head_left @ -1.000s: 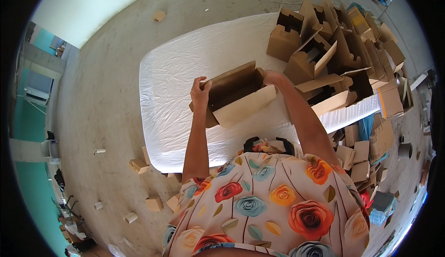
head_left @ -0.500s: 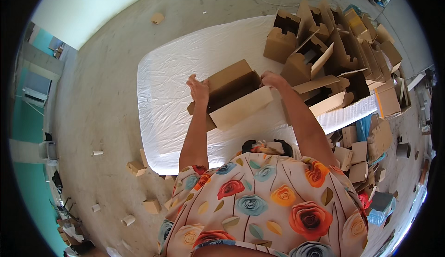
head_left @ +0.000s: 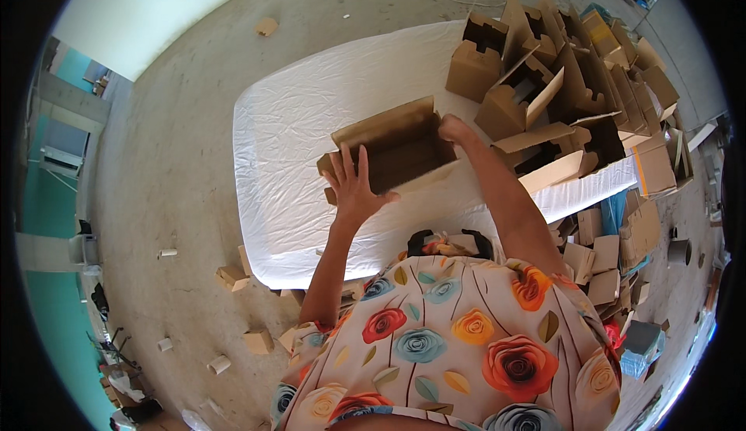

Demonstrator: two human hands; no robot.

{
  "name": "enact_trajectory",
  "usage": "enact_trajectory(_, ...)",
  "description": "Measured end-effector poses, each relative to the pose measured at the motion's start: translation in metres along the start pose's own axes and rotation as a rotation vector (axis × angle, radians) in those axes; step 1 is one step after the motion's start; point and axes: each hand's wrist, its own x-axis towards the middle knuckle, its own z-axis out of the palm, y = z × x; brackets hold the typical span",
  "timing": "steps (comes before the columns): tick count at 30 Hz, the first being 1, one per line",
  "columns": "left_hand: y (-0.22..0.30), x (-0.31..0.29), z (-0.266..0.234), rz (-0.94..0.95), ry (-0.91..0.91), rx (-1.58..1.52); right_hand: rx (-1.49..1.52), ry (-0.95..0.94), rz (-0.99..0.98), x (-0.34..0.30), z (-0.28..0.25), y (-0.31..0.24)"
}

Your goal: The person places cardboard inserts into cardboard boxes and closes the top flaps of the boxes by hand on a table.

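Note:
An open brown cardboard box (head_left: 388, 122) lies in front of me on a white cloth-covered surface (head_left: 286, 151), its hollow inside facing up. At the box's left end, my left hand (head_left: 354, 191) is open, fingers spread over the end flaps; whether the fingertips touch cannot be told. My right hand (head_left: 457, 131) is closed on the wall at the box's right end, thumb and fingers folded around the edge.
Several open brown boxes (head_left: 474, 69) crowd the right side of the white surface. Flattened cardboard and scraps (head_left: 602, 260) are heaped on the floor at the right. Small cardboard pieces (head_left: 259, 342) and a paper tube (head_left: 219, 365) lie on the floor at left.
My left hand has let go of the box's far left corner and come nearer, opening its fingers over the left end. The box has tilted, its near wall swinging upright; my right hand stays on it.

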Motion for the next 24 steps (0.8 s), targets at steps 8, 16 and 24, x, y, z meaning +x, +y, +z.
enact_trajectory(8, 0.005, -0.036, 0.027, 0.430, -0.038, 0.121, -0.240, 0.161, -0.234, 0.004, 0.015, 0.012)
enact_trajectory(16, 0.007, -0.059, 0.051, 0.485, 0.107, 0.436, -0.200, 0.118, -0.173, 0.008, 0.025, 0.016)
enact_trajectory(24, 0.015, -0.054, 0.041, 0.321, -0.042, 0.096, 0.120, 0.588, -0.399, -0.108, -0.018, 0.039)
